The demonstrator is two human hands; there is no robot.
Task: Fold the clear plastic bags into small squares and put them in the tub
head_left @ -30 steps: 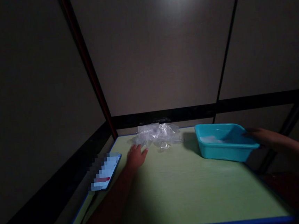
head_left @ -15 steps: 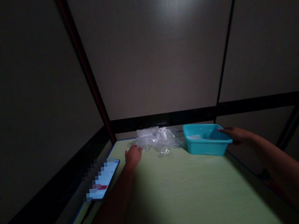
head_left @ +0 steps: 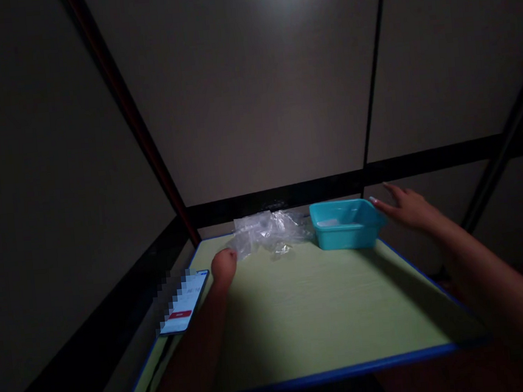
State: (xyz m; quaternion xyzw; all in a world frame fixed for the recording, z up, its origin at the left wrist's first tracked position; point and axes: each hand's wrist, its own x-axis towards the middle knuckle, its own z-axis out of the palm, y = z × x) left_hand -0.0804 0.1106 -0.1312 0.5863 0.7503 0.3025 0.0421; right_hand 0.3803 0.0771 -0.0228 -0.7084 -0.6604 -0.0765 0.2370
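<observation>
Crumpled clear plastic bags (head_left: 271, 230) lie at the back of the green table. My left hand (head_left: 224, 266) is closed at their left edge, and its fingers seem to pinch a piece of the plastic. To the right of the bags stands a turquoise basin (head_left: 347, 236) with something pale lying inside. My right hand (head_left: 406, 207) is just beyond the basin's right rim, with thumb and fingers spread and nothing in it.
A phone (head_left: 186, 303) with a lit screen lies at the table's left edge, a dark strap running down from it. The green table (head_left: 299, 314) has a blue edge. Dark-framed panels (head_left: 257, 99) rise behind and to the left.
My right hand has let go of the basin's rim and lifted with its fingers spread. My left hand has closed beside the bags. The view has shifted, showing the table's front edge.
</observation>
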